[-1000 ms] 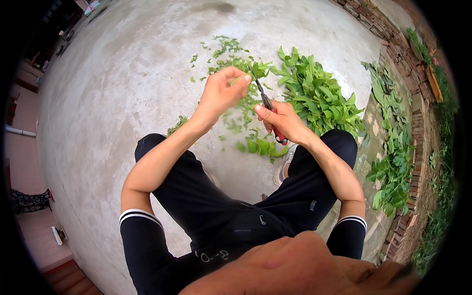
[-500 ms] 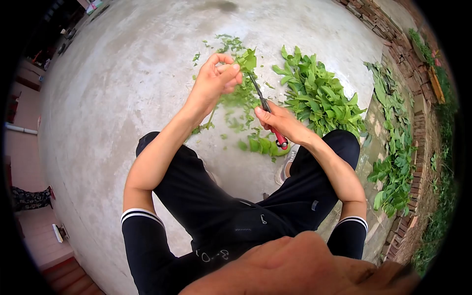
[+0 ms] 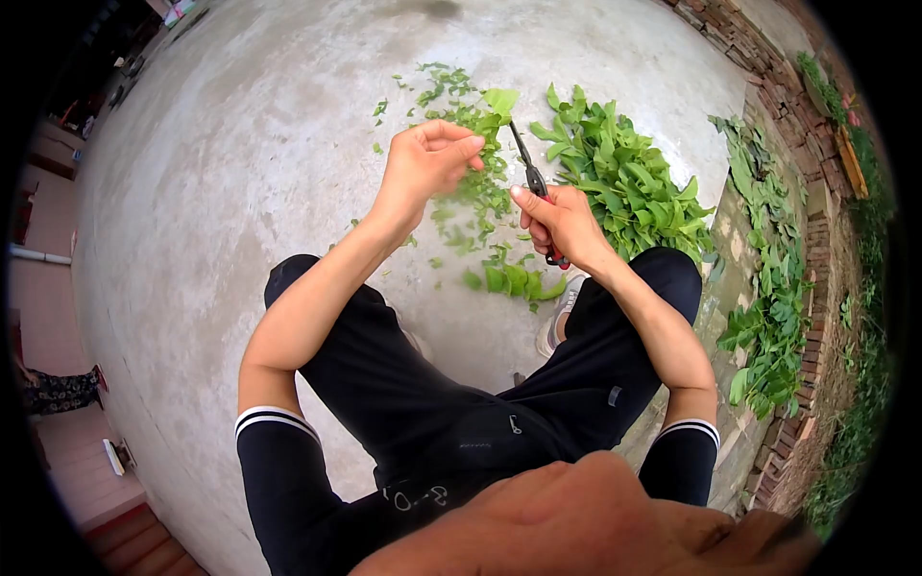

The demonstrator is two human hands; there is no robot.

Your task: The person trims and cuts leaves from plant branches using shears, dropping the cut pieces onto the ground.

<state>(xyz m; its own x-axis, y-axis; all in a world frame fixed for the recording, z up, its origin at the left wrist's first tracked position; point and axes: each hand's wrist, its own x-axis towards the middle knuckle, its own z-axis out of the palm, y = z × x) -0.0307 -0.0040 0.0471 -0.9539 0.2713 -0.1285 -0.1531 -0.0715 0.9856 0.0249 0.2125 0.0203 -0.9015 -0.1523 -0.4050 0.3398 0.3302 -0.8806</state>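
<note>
My left hand (image 3: 429, 168) is closed, its thumb and fingers pinched together at a leafy green sprig (image 3: 500, 103) whose leaf spreads just beyond the fingertips. Their exact contact is partly hidden. Wrapped around the red handles of black-bladed snips (image 3: 535, 180) is my right hand (image 3: 564, 223). The long narrow blades point up and away, with their tips at the lower edge of the leaf. Below and around both hands, cut leaf pieces (image 3: 459, 226) lie scattered on the concrete floor (image 3: 230, 163).
A big heap of leafy greens (image 3: 629, 182) lies right of the snips. More leaves (image 3: 768, 331) lie along the brick edging (image 3: 814, 336) at far right. Larger leaf pieces (image 3: 519, 281) sit near my right shoe (image 3: 559, 322). A person's patterned clothing (image 3: 62, 387) shows at far left.
My right hand and the snips have moved slightly right, with the blades turned more upright. The left hand has shifted a little right, and the leaf now sits farther right.
</note>
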